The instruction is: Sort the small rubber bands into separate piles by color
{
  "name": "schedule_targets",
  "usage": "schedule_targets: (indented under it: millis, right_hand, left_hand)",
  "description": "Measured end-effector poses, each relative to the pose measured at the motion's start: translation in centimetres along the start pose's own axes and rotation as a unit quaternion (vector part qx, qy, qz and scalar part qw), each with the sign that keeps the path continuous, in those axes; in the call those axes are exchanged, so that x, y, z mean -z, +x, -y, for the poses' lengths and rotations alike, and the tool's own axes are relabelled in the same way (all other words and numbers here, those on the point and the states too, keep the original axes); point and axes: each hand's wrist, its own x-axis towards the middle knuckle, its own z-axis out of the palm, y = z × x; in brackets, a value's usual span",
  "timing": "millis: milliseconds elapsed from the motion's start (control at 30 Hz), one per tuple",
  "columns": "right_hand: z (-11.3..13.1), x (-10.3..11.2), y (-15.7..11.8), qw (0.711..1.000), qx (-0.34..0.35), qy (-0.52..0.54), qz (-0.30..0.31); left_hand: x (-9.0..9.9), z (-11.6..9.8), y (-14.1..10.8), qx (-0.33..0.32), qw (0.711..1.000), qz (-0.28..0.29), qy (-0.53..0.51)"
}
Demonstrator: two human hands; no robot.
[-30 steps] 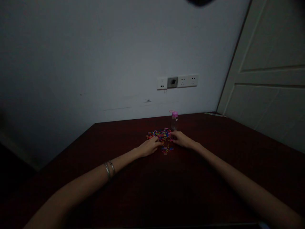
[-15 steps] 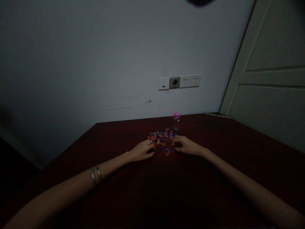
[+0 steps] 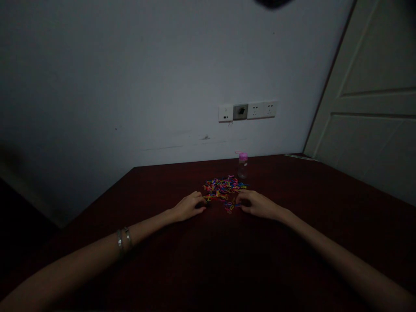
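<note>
A loose pile of small coloured loops (image 3: 222, 185), which look like rubber bands, lies in the middle of the dark red table. My left hand (image 3: 190, 206) rests at the pile's left front edge, thumb and fingers apart, with nothing visible between them. On the other side, my right hand (image 3: 258, 204) is curved beside a few loops (image 3: 230, 208) lying nearer to me. Its thumb and fingertips are apart, close to these loops; whether they touch any is too dark to tell. Behind the pile stands a clear bottle (image 3: 242, 168) with a pink cap.
The dark red table (image 3: 182, 264) reaches back to a pale wall (image 3: 162, 78). Sockets and switches (image 3: 247, 111) sit on the wall above the bottle. A panelled white door (image 3: 373, 112) is at the right. Two silver bangles (image 3: 124, 241) circle my left wrist.
My left hand has drawn back a little to the left, away from the pile, uncovering loops at its edge. My right hand sits slightly lower. The view has shifted a little.
</note>
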Motion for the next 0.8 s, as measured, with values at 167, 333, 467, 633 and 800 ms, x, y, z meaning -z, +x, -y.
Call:
schedule_targets:
  millis: [167, 333, 467, 633, 800]
  right_hand:
    - [0.4, -0.4, -0.4, 1.0, -0.007, 0.011, -0.008]
    - [0.4, -0.9, -0.7, 0.999, -0.024, 0.017, -0.012]
    - [1.3, -1.2, -0.7, 0.999, -0.028, 0.013, -0.022]
    - [2.4, -1.5, -0.6, 1.0, -0.023, 0.006, -0.016]
    - [2.7, -1.8, -0.2, 0.999, -0.02, -0.026, -0.006]
  left_hand:
    - [-0.4, -0.2, 0.5, 0.011, 1.0, -0.004, 0.014]
    - [-0.3, -0.2, 0.5, 0.013, 1.0, -0.019, 0.002]
    - [0.2, -1.4, -0.5, -0.018, 0.999, -0.006, -0.041]
    - [0.4, -2.9, -1.6, -0.038, 0.997, 0.019, -0.061]
    - [0.4, -2.7, -1.2, -0.026, 0.997, 0.002, -0.079]
